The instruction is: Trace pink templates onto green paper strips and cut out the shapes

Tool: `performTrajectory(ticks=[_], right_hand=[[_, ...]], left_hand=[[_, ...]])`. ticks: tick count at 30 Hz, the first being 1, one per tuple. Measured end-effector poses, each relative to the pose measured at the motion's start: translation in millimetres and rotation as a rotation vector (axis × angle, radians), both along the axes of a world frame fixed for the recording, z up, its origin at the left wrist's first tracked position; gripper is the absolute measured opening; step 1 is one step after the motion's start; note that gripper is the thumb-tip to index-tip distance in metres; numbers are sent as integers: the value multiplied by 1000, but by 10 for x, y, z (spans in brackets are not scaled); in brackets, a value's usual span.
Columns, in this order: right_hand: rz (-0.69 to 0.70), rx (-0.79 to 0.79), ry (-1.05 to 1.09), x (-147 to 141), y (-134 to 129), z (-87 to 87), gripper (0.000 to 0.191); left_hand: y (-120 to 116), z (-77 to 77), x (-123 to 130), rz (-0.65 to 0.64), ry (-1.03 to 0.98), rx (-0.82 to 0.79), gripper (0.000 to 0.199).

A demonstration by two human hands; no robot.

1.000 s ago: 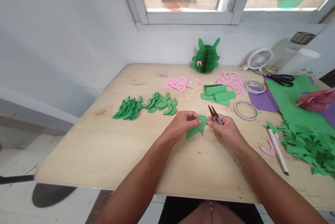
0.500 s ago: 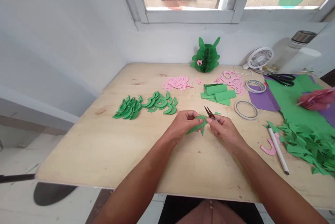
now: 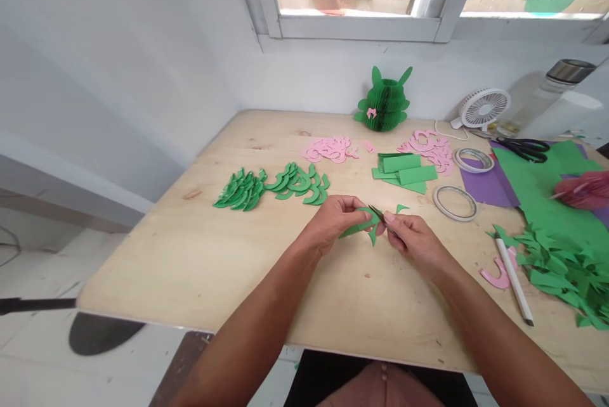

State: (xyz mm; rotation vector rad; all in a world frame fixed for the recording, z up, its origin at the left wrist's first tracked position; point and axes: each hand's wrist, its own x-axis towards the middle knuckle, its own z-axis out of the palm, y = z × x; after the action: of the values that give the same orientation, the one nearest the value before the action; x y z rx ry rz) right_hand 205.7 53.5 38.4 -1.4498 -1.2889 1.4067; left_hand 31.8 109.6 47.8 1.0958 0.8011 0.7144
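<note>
My left hand [image 3: 337, 220] pinches a piece of green paper [image 3: 358, 227] between thumb and fingers above the table. Closed around a small pair of scissors [image 3: 377, 212] is my right hand [image 3: 410, 234]; the dark blades point left and lie against the paper's right edge. Its handles are mostly hidden in my fingers. A small green offcut [image 3: 372, 237] hangs or lies just under the blades, which I cannot tell. Another green scrap [image 3: 402, 208] lies on the table beyond my right hand.
Curved green cutouts [image 3: 238, 190] lie in piles at left, pink cutouts [image 3: 328, 149] behind. Folded green strips [image 3: 409, 169], tape rolls [image 3: 455, 203], a white pen [image 3: 514, 280], green scraps [image 3: 566, 271], black-handled scissors [image 3: 526, 148], a fan [image 3: 484, 109] and a green honeycomb paper figure [image 3: 384, 103] surround the hands.
The scissors have moved from pointing up beside the paper to lying against its edge. Both hands are closer together. The camera view has shifted slightly.
</note>
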Motion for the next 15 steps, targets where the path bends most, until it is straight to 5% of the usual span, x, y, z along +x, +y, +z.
performTrajectory(ticks=[15], right_hand=[[14,-19,-21,0,-9,-9,53]], left_hand=[[-16,43,-2,4,7,7,18]])
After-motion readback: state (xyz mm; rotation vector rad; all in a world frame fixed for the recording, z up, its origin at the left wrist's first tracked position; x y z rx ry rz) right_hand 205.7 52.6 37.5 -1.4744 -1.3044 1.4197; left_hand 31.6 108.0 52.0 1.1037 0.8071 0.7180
